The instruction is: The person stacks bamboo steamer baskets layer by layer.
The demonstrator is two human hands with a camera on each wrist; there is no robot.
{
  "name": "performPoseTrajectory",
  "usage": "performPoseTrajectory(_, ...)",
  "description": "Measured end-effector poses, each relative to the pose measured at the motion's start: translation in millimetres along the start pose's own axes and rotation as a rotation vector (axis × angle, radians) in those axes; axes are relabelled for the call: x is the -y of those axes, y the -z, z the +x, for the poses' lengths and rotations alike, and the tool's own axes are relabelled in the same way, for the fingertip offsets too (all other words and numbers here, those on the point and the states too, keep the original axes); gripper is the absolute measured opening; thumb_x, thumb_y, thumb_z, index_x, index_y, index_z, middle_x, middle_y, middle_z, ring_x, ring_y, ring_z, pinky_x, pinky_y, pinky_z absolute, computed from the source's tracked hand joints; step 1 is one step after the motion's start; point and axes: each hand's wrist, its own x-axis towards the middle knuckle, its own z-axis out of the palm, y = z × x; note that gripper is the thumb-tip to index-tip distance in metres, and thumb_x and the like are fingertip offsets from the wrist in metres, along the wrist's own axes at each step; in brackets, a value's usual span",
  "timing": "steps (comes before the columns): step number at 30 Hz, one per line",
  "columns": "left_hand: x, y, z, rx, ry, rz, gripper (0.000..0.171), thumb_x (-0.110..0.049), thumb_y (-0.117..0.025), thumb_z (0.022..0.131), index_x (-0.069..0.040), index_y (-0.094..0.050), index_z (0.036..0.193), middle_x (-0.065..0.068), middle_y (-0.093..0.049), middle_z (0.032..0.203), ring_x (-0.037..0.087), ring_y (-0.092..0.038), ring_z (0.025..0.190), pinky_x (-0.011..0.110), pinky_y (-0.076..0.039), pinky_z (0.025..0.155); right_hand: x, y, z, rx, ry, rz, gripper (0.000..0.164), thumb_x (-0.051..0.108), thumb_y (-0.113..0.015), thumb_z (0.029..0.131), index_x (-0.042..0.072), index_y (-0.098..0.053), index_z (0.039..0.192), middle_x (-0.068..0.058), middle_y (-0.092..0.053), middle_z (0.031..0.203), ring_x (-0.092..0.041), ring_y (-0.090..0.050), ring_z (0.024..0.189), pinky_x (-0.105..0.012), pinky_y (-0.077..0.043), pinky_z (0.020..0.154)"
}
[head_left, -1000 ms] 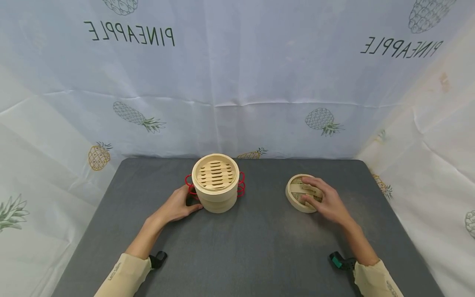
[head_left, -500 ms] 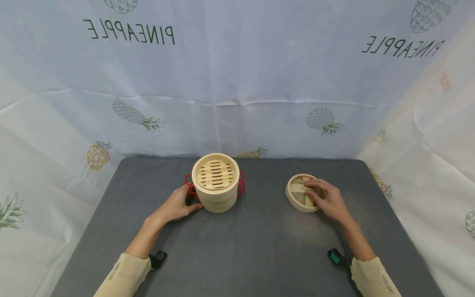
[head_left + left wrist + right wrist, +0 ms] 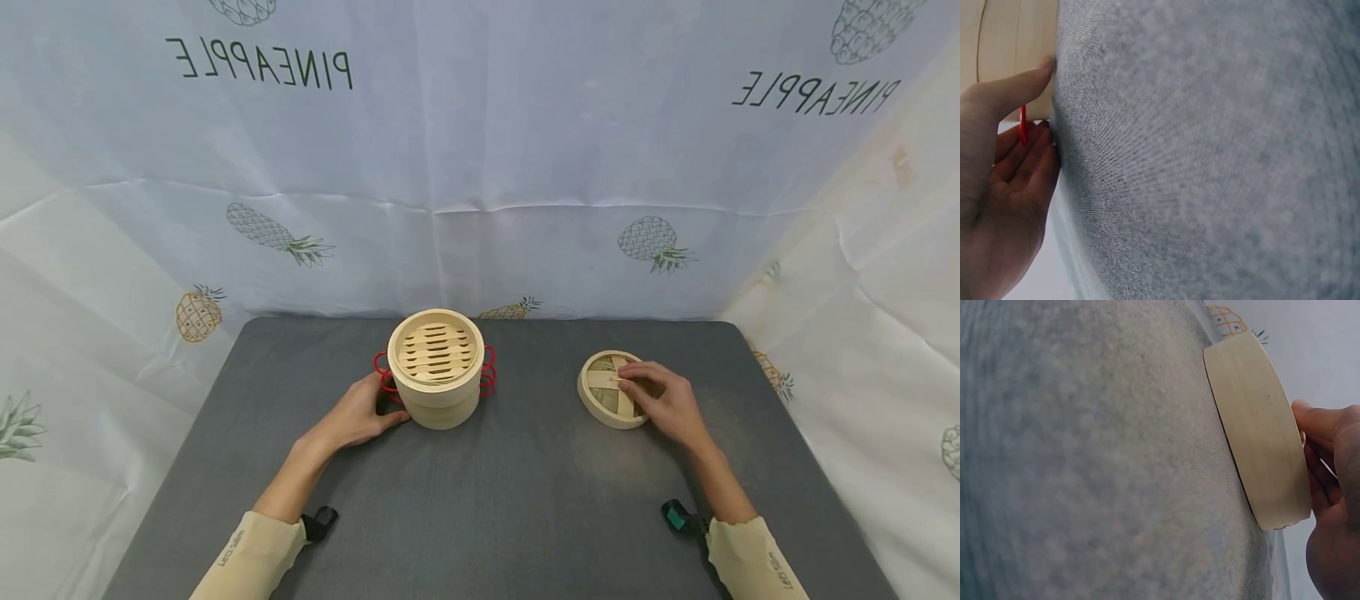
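Observation:
A stack of bamboo steamer baskets [image 3: 435, 408] with red side handles [image 3: 488, 383] stands at the back, left of the middle of the table. Its slatted top [image 3: 438, 352] faces up, uncovered. My left hand [image 3: 360, 414] holds the bottom of the stack from the left, thumb in front and fingers behind. In the left wrist view the thumb [image 3: 1019, 90] lies against the pale wall, near a red handle. To the right, a round woven steamer lid [image 3: 602, 398] rests on the table. My right hand [image 3: 670, 407] pinches the small grip at its centre between thumb and fingers.
The dark grey table [image 3: 495, 508] ends at a hanging cloth [image 3: 480, 150] printed with pineapples, which also covers both sides. A dark strap piece with a green part [image 3: 677, 518] sits at the right wrist, a black one [image 3: 321, 523] at the left.
The fingers of my right hand have drawn together from a wide spread over the lid to a pinch at its centre. The left hand and the stack have stayed in place.

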Motion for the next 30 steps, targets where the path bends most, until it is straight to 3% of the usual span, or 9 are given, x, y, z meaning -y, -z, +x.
performPoseTrajectory(5,0.0,0.2,-0.3,0.009,-0.001,-0.006,0.064,-0.013,-0.089,0.091,-0.001,-0.06,0.146,0.015,-0.072,0.135,0.034,-0.072,0.124,0.055,-0.059,0.105,-1.4,-0.8,0.0,-0.014,-0.025,-0.021,0.016,0.0,-0.081,0.094,0.007,-0.083,0.109,-0.019,-0.078,0.118,0.016,-0.059,0.117,0.0,-0.043,0.101)
performPoseTrajectory(25,1.0,0.3,-2.4,0.008,0.004,-0.008,0.062,-0.012,-0.088,0.091,0.0,-0.06,0.145,0.016,-0.073,0.134,0.033,-0.072,0.123,0.054,-0.059,0.104,3.6,-5.0,1.8,-0.028,0.019,-0.043,0.013,-0.004,-0.078,0.095,0.007,-0.081,0.103,-0.016,-0.078,0.113,0.013,-0.061,0.107,-0.004,-0.048,0.084)
performPoseTrajectory(30,1.4,0.2,-1.8,0.005,0.006,-0.02,0.063,-0.011,-0.088,0.091,0.0,-0.059,0.146,0.017,-0.072,0.134,0.034,-0.073,0.123,0.054,-0.059,0.105,8.6,-3.2,4.1,-0.024,0.019,-0.051,0.013,-0.004,-0.079,0.095,0.007,-0.081,0.102,-0.014,-0.078,0.114,0.013,-0.06,0.108,-0.004,-0.048,0.085)
